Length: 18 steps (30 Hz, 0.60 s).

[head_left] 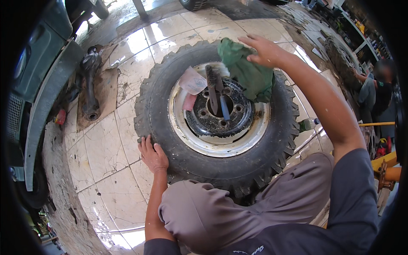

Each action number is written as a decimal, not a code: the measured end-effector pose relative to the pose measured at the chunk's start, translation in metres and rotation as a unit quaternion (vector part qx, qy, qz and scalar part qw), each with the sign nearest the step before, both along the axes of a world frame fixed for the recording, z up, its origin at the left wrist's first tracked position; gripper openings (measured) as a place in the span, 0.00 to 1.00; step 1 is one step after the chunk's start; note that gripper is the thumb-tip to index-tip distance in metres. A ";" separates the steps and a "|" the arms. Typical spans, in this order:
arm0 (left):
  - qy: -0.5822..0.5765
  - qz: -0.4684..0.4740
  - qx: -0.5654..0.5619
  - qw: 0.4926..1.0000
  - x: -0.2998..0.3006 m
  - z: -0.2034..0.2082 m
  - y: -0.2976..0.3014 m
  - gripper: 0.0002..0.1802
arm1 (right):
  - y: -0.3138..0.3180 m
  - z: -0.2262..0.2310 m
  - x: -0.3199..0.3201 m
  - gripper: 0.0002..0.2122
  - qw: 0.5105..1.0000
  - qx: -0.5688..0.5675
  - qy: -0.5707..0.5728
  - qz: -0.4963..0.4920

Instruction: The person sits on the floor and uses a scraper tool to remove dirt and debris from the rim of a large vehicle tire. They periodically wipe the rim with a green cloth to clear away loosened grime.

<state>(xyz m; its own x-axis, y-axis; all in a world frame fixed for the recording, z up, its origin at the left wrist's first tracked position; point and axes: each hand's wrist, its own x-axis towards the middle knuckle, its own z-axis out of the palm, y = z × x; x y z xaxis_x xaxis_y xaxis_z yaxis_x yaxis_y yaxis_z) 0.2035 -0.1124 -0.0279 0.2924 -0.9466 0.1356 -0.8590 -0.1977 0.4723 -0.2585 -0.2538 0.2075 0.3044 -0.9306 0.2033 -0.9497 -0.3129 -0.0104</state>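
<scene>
My left hand (154, 157) lies spread at the edge of the black, chunky-treaded rubber tyre (158, 102) on cream floor tiles (106, 155); my right hand (267, 52), fingers parted — contact unclear — is by the crumpled green cloth (250, 76), hiding some whitish metal rim (212, 150).

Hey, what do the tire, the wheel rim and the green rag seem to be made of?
Tire: dull black rubber, judging by its chunky molded lugs.
Wheel rim: white-painted metal, likely steel, given its brownish, rust-like stains.
Green rag: soft matte cloth, going by its folds; fibre unclear.
</scene>
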 end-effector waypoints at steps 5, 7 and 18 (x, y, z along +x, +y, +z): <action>-0.014 -0.034 -0.033 0.999 0.028 -0.014 -0.004 0.29 | 0.137 -0.057 -0.063 0.30 0.981 0.124 -0.145 -0.023; 0.017 -0.033 -0.020 0.999 0.029 -0.017 -0.014 0.30 | 0.215 -0.103 -0.087 0.31 0.959 0.124 -0.193 -0.167; 0.276 0.012 0.051 0.960 0.103 -0.030 -0.140 0.40 | 0.372 -0.230 0.005 0.46 0.657 0.067 -0.633 -0.405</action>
<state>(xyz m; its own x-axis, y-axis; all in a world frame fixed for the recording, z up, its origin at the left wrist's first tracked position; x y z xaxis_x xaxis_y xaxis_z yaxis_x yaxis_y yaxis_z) 0.3061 -0.2523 -0.0578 0.3152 -0.9387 -0.1396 -0.4779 -0.2841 0.8312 -0.2535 0.1183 -0.0226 -0.6347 -0.7190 -0.2830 -0.0094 0.3734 -0.9276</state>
